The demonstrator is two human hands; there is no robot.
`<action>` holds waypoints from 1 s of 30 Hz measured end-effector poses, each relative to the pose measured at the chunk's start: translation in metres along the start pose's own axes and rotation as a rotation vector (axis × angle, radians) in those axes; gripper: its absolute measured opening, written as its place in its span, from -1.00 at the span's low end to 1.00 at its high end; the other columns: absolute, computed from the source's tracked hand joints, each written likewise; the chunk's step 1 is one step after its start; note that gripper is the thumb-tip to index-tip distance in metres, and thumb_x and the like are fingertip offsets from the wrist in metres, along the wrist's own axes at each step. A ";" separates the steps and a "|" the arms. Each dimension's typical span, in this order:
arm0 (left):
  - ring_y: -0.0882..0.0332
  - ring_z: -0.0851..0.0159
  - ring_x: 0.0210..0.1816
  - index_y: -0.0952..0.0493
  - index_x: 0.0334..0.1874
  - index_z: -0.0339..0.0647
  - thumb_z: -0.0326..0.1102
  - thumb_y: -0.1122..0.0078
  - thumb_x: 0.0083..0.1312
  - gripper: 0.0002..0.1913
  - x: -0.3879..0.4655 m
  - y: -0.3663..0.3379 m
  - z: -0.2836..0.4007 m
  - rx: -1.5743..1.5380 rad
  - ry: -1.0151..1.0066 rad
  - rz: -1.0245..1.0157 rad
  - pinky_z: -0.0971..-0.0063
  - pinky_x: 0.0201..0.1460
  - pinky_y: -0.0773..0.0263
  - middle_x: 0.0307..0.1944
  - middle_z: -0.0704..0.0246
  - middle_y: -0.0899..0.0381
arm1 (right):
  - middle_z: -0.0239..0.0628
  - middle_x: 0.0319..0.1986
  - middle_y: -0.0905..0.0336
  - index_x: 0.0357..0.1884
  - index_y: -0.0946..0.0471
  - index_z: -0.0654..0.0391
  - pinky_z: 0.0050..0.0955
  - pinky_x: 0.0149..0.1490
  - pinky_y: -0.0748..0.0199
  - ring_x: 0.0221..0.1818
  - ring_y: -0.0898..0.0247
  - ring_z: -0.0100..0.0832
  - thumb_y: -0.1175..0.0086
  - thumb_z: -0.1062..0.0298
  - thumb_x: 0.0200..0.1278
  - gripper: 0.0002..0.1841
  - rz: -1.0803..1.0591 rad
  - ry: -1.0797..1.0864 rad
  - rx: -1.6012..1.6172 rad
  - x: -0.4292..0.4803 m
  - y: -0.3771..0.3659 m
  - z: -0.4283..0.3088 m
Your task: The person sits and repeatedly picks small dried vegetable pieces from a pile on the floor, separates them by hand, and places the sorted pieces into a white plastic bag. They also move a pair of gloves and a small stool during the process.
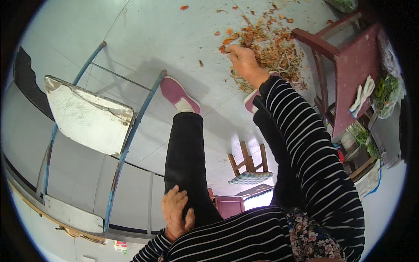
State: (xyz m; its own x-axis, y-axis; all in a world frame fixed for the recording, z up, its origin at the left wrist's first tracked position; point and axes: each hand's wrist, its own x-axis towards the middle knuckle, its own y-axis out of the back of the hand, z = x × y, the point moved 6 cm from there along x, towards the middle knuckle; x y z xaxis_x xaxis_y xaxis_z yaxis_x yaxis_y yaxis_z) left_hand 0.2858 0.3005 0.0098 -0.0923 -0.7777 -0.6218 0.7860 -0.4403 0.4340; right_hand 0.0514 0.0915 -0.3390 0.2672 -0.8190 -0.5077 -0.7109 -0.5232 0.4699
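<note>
My right hand [244, 62] reaches down to the floor at the near side of a scattered heap of dried orange-brown plant pieces [268, 46]. Its thumb and fingertips pinch a dark red dried piece [223, 49]. Just above the fingers lies a longer orange piece [230, 39]. My left hand [177, 209] rests on the thigh of my black trousers [186, 157], its fingers slightly apart, with nothing seen in it. Tangled pale stalks [289, 62] lie in the right part of the heap.
A worn chair with blue metal legs [88, 118] stands at the left. A dark red wooden stool or table [356, 72] bears white gloves [362, 95], with bagged greens [386, 91] beside it. A small stool with a checked cushion [251, 177] stands behind my legs.
</note>
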 end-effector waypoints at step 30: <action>-0.61 0.06 -0.21 -0.56 -0.37 -0.24 -0.37 -0.31 -0.20 -0.72 0.017 0.056 -0.064 -0.069 -0.036 0.054 0.16 -0.01 -0.44 -0.36 0.21 -0.66 | -0.33 -0.60 -0.43 -0.38 -0.44 0.22 -0.46 -0.40 -0.37 -0.55 -0.31 -0.52 -0.20 0.38 0.12 -0.82 0.038 0.098 -0.118 0.181 -0.054 -0.066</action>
State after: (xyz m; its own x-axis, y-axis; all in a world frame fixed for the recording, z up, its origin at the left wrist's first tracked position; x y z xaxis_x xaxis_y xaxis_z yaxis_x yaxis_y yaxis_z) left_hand 0.3674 0.2913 -0.0176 -0.0699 -0.8157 -0.5742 0.8307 -0.3663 0.4192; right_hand 0.1810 -0.0439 -0.4090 0.3076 -0.8548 -0.4179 -0.6418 -0.5106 0.5722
